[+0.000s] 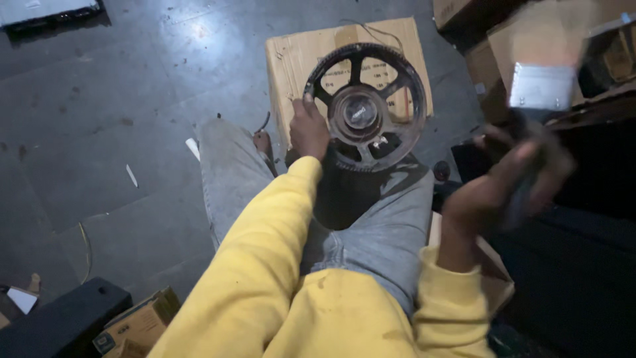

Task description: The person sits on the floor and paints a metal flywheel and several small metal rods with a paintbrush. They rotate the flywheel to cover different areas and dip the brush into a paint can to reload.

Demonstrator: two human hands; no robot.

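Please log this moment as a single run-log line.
left hand: grips rim of dark spoked wheel, upright over lap | right hand: holds paintbrush raised, blurred | behind: cardboard box

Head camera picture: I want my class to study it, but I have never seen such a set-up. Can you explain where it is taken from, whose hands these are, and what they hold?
There is no machine here. A person wears the camera on the head, so it looks down at their own yellow sleeves and grey trousers. The left hand grips the rim of a dark spoked wheel, held upright above the knees. The right hand is raised close to the camera and holds a paintbrush with a metal band; it is blurred. Behind the wheel a cardboard box stands on the dark floor. More boxes lie at the upper right and lower left.
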